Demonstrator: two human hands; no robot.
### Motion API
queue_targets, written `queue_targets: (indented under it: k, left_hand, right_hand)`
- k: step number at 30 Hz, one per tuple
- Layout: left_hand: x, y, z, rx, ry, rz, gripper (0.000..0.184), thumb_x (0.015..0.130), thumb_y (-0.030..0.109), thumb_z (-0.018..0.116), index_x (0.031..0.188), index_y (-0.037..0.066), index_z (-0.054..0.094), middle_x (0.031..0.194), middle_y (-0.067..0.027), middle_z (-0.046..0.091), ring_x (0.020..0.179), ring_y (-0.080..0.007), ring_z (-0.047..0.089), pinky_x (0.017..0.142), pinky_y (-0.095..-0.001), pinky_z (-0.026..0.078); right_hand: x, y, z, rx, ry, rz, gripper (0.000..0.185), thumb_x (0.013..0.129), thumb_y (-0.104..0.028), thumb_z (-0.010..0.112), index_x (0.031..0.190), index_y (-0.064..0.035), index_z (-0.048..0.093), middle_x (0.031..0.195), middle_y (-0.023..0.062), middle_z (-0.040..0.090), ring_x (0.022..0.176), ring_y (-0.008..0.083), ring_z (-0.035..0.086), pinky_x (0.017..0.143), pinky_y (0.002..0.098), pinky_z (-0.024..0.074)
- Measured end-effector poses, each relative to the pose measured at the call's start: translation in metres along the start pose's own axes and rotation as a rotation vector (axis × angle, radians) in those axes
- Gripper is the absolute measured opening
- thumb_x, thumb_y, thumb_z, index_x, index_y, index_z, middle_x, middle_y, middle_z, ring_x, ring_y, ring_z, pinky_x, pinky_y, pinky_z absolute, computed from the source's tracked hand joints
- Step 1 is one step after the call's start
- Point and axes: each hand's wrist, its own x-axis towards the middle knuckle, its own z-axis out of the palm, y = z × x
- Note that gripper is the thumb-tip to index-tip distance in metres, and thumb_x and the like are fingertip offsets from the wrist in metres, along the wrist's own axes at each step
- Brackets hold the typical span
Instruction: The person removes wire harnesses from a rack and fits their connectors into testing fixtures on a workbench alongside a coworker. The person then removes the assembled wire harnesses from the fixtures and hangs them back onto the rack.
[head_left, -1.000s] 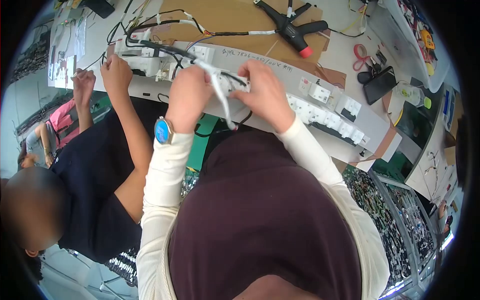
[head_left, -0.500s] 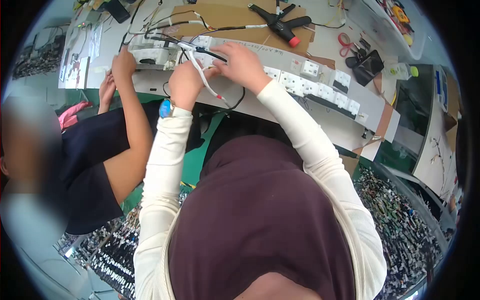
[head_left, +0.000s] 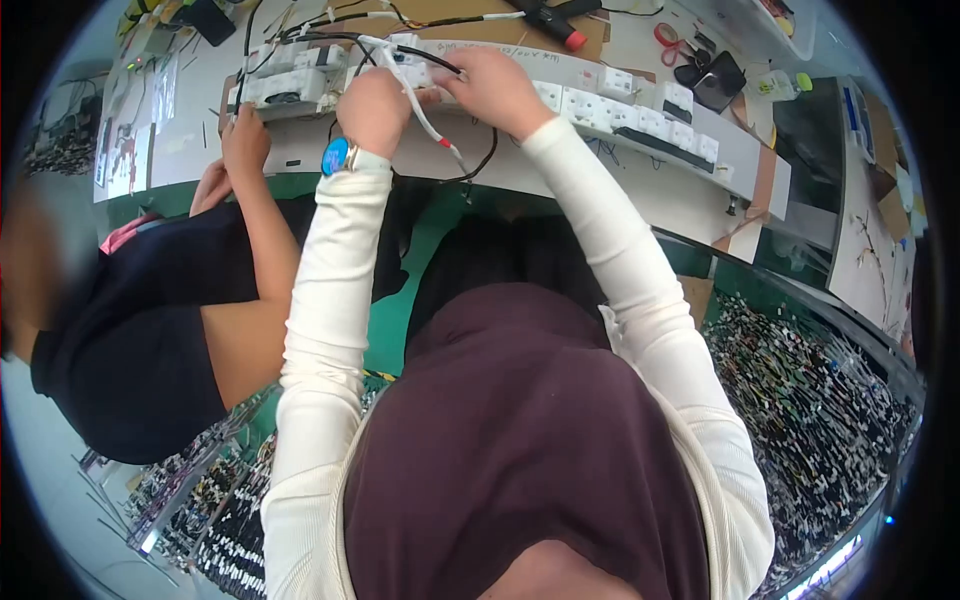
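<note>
My left hand [head_left: 374, 108], with a watch at the wrist, is closed beside the row of white connector blocks [head_left: 590, 105] on a long grey board [head_left: 745, 180]. Opposite it, my right hand [head_left: 490, 88] bends its fingers around the end of a black cable near the same blocks. The fingertips of both hands come close together, and what lies between them is too small to make out. A white-wrapped cable branch [head_left: 418, 112] with a red band hangs over the board between my hands. A black cable loop [head_left: 490, 150] dangles past the board's front edge.
At the left, a co-worker's hands [head_left: 245, 142] are at the board's left end. Behind the board lie a black tool with a red tip [head_left: 552, 24], red scissors [head_left: 670, 42], a black pouch [head_left: 718, 80], a bottle [head_left: 775, 86] and a clear bin [head_left: 800, 38].
The view has shifted, so the bench sits higher in the frame. My hands have moved closer to the blocks, and my right hand has gone from the white piece to the black cable.
</note>
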Motion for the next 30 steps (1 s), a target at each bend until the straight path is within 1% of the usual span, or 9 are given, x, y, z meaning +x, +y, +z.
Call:
queue_targets:
  k: [2,4,8,13,17,20,23,26,30]
  left_hand:
    - [-0.023,0.008,0.000,0.082,0.028,-0.014,0.042,0.071,0.036,0.085,0.085,-0.001,0.070,0.084,-0.0181,0.070,0.080,-0.0407,0.067,0.070,-0.0482,0.053]
    - [-0.061,0.011,0.005,-0.116,0.729,0.377,0.023,0.082,0.016,0.075,0.096,0.000,0.067,0.093,-0.0158,0.066,0.087,-0.0387,0.063,0.079,-0.0443,0.051]
    - [-0.148,0.004,0.050,-0.710,0.491,0.024,0.020,0.085,0.003,0.065,0.105,0.002,0.064,0.102,-0.0138,0.062,0.096,-0.0315,0.059,0.086,-0.0397,0.048]
    - [-0.163,0.034,0.058,-0.706,0.246,0.294,0.029,0.089,0.016,0.065,0.115,0.004,0.065,0.115,-0.0120,0.065,0.115,-0.0321,0.054,0.106,-0.0427,0.035]
    - [-0.160,0.024,0.026,-0.721,0.624,0.017,0.007,0.089,0.006,0.067,0.095,0.003,0.068,0.100,-0.0096,0.067,0.096,-0.0276,0.058,0.082,-0.0384,0.048]
    - [-0.157,-0.018,0.041,-0.500,0.897,-0.054,0.045,0.084,0.005,0.069,0.126,-0.002,0.053,0.130,-0.0189,0.055,0.113,-0.0359,0.051,0.100,-0.0452,0.040]
    - [-0.127,-0.041,0.058,-0.485,0.616,-0.041,0.068,0.085,0.009,0.069,0.144,-0.004,0.037,0.141,-0.0212,0.048,0.133,-0.0404,0.040,0.116,-0.0466,0.024]
    - [-0.111,-0.051,0.081,-0.705,0.215,-0.151,0.031,0.098,0.022,0.060,0.116,-0.002,0.063,0.096,-0.0144,0.070,0.094,-0.0267,0.066,0.087,-0.0350,0.048]
    - [-0.151,-0.010,0.121,-0.855,0.229,-0.233,0.029,0.102,0.024,0.055,0.102,-0.002,0.067,0.074,-0.0053,0.064,0.070,-0.0119,0.059,0.068,-0.0270,0.047]
  right_hand:
    - [-0.028,-0.001,-0.010,0.033,0.484,-0.303,0.021,0.091,-0.022,0.068,0.104,-0.0076,0.074,0.098,0.0143,0.071,0.087,0.0351,0.068,0.081,0.0427,0.0536]
    - [-0.076,-0.007,-0.025,0.104,0.451,-0.169,0.018,0.093,-0.014,0.064,0.105,-0.0029,0.071,0.104,0.0129,0.070,0.091,0.0293,0.068,0.084,0.0365,0.0535]
    - [-0.167,-0.009,0.005,0.623,0.216,0.564,0.031,0.090,-0.007,0.065,0.121,-0.0009,0.063,0.103,0.0095,0.068,0.097,0.0155,0.064,0.081,0.0281,0.0525]
    - [-0.164,0.017,0.087,0.743,-0.063,0.347,0.031,0.090,-0.007,0.065,0.120,-0.0001,0.061,0.103,0.0112,0.069,0.087,0.0201,0.067,0.080,0.0326,0.0539]
    - [-0.143,-0.001,0.037,0.822,-0.355,0.420,0.023,0.095,-0.010,0.063,0.114,0.0023,0.063,0.106,0.0104,0.070,0.089,0.0195,0.068,0.079,0.0322,0.0539]
    - [-0.141,0.002,0.002,1.225,-0.252,0.417,0.033,0.094,-0.012,0.065,0.123,0.0014,0.057,0.106,0.0145,0.069,0.092,0.0206,0.068,0.081,0.0343,0.0550]
    - [-0.132,-0.019,-0.046,1.388,-0.142,0.274,0.049,0.093,-0.009,0.062,0.138,-0.0006,0.043,0.106,0.0180,0.068,0.094,0.0231,0.068,0.085,0.0347,0.0546]
    - [-0.120,-0.027,-0.077,1.374,-0.111,0.213,0.064,0.094,-0.010,0.063,0.147,-0.0037,0.029,0.104,0.0180,0.068,0.091,0.0222,0.069,0.080,0.0330,0.0563]
    - [-0.107,-0.012,-0.103,1.022,0.089,0.258,0.044,0.098,-0.018,0.062,0.136,-0.0022,0.049,0.098,0.0128,0.070,0.076,0.0172,0.070,0.065,0.0247,0.0557]
